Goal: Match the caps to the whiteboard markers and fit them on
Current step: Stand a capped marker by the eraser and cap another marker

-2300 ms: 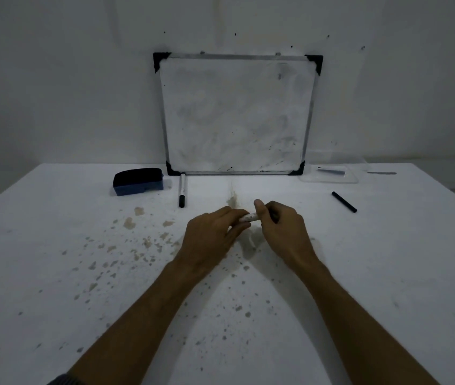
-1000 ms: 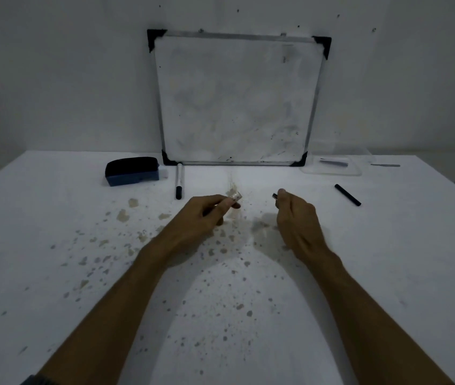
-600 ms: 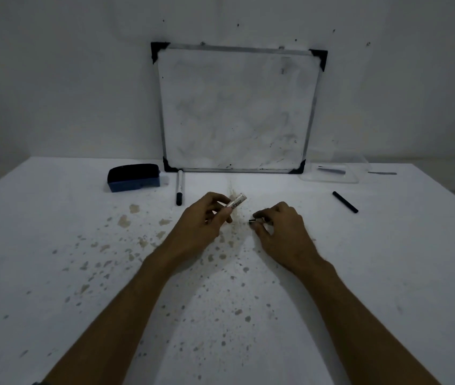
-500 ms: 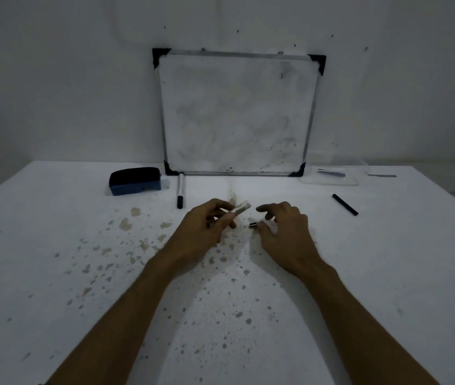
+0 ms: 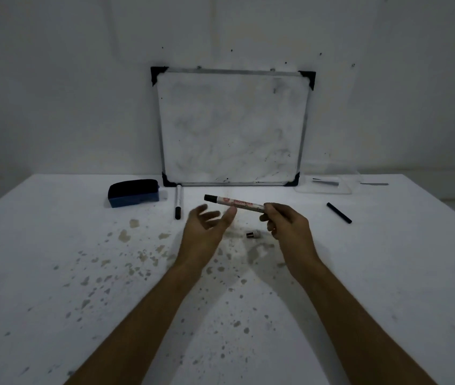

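Observation:
My right hand (image 5: 286, 226) grips one end of a white whiteboard marker (image 5: 234, 203) with red lettering and holds it level above the table; its dark end points left. My left hand (image 5: 206, 232) hovers just below it, palm up, fingers spread, holding nothing. A small dark cap (image 5: 253, 234) lies on the table between my hands. A second white marker with a black cap (image 5: 178, 201) lies near the whiteboard's lower left corner. A thin black marker or cap (image 5: 339, 213) lies to the right.
A framed whiteboard (image 5: 231, 129) leans against the wall at the table's back. A blue-and-black eraser (image 5: 134, 192) sits to its left and a clear plastic tray (image 5: 326, 184) to its right. The white table (image 5: 54, 273) is flecked with brown stains.
The marker has passed from my left hand to my right hand, and my left hand has spread apart. The small cap that my right hand held now lies on the table.

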A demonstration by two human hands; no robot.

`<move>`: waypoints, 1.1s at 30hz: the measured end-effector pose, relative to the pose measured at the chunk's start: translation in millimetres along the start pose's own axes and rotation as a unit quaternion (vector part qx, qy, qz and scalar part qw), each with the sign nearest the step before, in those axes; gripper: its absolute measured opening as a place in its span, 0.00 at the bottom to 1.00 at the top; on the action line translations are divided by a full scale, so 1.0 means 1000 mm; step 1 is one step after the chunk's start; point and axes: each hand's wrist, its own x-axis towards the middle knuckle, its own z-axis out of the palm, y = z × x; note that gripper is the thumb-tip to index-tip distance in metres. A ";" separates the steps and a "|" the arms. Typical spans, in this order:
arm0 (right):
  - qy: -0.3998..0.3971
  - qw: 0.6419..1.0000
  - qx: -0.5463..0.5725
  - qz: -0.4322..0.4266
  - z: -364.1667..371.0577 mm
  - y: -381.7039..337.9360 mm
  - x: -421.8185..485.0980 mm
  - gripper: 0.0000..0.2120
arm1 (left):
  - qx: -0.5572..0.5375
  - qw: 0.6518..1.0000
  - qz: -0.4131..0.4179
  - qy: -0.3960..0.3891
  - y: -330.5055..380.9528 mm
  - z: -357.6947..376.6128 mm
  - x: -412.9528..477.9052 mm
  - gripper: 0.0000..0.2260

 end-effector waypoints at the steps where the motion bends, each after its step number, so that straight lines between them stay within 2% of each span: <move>1: -0.014 1.000 0.007 0.008 0.002 -0.001 -0.003 0.10 | -0.048 0.998 -0.016 -0.027 -0.002 0.006 -0.003 0.39; 4: -0.053 0.998 -0.015 -0.002 0.011 0.000 -0.009 0.10 | -0.213 0.974 -0.014 -0.069 -0.009 0.022 -0.006 0.19; 6: -0.056 0.998 -0.039 -0.011 0.015 0.001 -0.011 0.11 | -0.250 0.966 -0.015 -0.057 -0.009 0.025 -0.009 0.13; 7: -0.053 0.998 -0.031 -0.002 0.016 0.000 -0.012 0.13 | -0.248 0.968 -0.007 -0.043 -0.008 0.024 -0.009 0.13; 9: -0.035 0.993 0.087 0.064 0.016 -0.003 -0.009 0.20 | -0.231 0.972 0.034 -0.012 -0.002 0.020 -0.006 0.12; 12: -0.025 0.931 0.326 0.160 0.009 -0.004 -0.001 0.27 | -0.185 0.976 0.112 0.004 0.010 0.018 -0.008 0.09; 14: -0.047 0.891 0.410 0.189 0.007 -0.002 0.001 0.29 | -0.076 0.988 0.131 -0.027 0.007 0.026 -0.017 0.07; 16: -0.065 0.877 0.432 0.201 0.012 0.003 -0.001 0.30 | 0.044 0.987 0.123 -0.097 -0.003 0.037 -0.028 0.09; 17: -0.067 0.876 0.432 0.204 0.015 0.004 -0.002 0.30 | 0.064 0.984 0.120 -0.117 -0.006 0.041 -0.030 0.10; 21: -0.060 0.858 0.472 0.192 0.010 0.005 0.001 0.29 | 0.062 0.985 0.125 -0.104 -0.003 0.037 -0.026 0.11; 25: -0.064 0.861 0.473 0.176 0.010 0.003 0.002 0.30 | -0.050 0.979 0.196 -0.014 0.003 0.030 -0.024 0.05; 29: -0.058 0.873 0.455 0.165 0.018 0.007 -0.002 0.30 | 0.041 0.983 0.150 -0.096 -0.012 0.040 -0.030 0.05; 33: -0.079 0.860 0.474 0.172 0.018 0.006 -0.002 0.30 | 0.038 0.982 0.171 -0.066 -0.008 0.039 -0.027 0.05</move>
